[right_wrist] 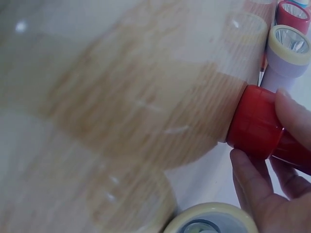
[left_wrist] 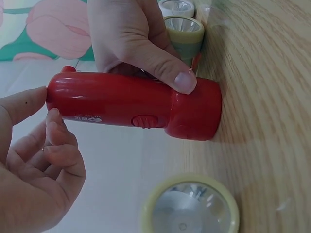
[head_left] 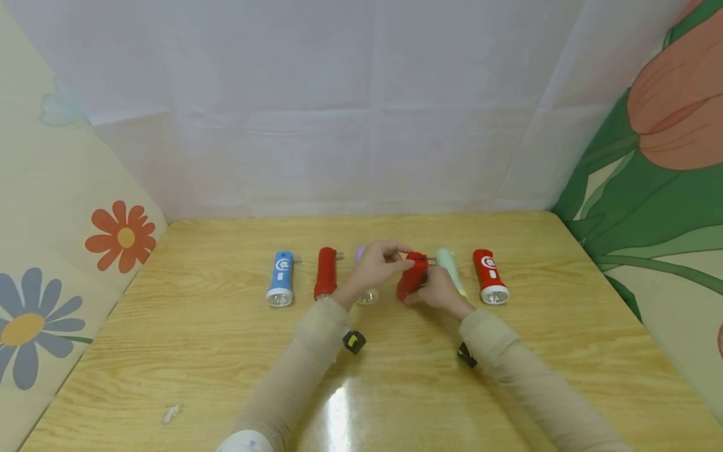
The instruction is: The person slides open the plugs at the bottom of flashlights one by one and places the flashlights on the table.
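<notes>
A red flashlight (head_left: pixel 412 276) is between both hands, its lens end turned down to the tabletop. My right hand (head_left: pixel 439 289) grips it around the wider head, thumb on one side and fingers on the other, clearest in the right wrist view. With thumb and finger, my left hand (head_left: pixel 375 263) pinches the tail end; its other fingers curl loosely in the left wrist view. Whether the lens rim touches the wood I cannot tell. Partly behind my left hand lies a purple flashlight (head_left: pixel 367 297). Beside my right hand is a pale green flashlight (head_left: pixel 448 262).
To the left lie a blue flashlight (head_left: pixel 281 276) and another red flashlight (head_left: pixel 326 270); a red-and-white flashlight (head_left: pixel 487 270) lies at the right. They form a row on the wooden table (head_left: pixel 214 364). A small whitish scrap (head_left: pixel 171 414) sits near the front left.
</notes>
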{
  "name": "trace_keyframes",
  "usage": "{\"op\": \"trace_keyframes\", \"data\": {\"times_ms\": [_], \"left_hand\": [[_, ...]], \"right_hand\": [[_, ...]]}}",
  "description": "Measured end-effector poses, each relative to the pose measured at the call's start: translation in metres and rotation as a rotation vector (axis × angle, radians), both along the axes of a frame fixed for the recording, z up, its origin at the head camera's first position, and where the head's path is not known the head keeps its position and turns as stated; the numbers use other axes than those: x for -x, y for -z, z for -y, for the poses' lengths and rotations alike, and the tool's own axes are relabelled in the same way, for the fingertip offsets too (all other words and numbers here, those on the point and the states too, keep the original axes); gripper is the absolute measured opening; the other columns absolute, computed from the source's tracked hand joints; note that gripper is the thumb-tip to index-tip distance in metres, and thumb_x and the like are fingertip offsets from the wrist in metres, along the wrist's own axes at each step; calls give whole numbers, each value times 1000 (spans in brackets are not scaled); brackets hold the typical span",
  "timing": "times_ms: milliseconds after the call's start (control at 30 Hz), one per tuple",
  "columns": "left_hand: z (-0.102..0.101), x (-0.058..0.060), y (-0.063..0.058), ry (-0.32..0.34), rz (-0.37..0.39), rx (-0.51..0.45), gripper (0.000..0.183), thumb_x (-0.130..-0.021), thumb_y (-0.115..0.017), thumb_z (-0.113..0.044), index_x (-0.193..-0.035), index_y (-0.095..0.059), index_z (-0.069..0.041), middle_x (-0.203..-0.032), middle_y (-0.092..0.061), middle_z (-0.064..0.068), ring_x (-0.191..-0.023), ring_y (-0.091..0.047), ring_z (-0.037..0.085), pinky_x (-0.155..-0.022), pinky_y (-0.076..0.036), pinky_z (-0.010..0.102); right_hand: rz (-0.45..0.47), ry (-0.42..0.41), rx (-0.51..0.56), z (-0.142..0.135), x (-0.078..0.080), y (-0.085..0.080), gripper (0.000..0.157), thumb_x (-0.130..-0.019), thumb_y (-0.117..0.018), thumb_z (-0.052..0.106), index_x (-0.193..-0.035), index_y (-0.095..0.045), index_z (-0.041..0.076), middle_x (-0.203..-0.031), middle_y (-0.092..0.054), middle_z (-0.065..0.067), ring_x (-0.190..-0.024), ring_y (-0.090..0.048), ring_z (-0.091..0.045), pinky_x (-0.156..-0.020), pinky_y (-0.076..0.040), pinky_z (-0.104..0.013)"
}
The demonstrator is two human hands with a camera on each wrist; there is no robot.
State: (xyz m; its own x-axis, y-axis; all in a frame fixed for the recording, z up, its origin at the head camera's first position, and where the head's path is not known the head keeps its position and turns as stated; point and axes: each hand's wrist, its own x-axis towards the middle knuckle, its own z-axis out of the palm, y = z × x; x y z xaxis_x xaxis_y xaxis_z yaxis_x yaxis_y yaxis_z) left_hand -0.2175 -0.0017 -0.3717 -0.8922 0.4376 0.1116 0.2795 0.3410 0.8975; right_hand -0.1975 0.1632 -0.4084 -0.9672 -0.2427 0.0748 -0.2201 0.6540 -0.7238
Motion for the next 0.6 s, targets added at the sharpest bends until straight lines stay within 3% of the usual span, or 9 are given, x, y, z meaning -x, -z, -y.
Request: {"op": "trace_keyframes", "data": {"times_ms": [600], "left_hand": [[2, 2, 5, 32, -43, 1, 29, -84, -65, -15, -112, -62, -6, -69, -57, 3, -61, -47, 10, -51, -37, 19]], "right_hand": [[13, 6, 26, -1, -1, -1, 43, -58, -82, 1, -94, -61, -10, -87, -65, -19, -81, -62, -30, -75, -50, -41]]}}
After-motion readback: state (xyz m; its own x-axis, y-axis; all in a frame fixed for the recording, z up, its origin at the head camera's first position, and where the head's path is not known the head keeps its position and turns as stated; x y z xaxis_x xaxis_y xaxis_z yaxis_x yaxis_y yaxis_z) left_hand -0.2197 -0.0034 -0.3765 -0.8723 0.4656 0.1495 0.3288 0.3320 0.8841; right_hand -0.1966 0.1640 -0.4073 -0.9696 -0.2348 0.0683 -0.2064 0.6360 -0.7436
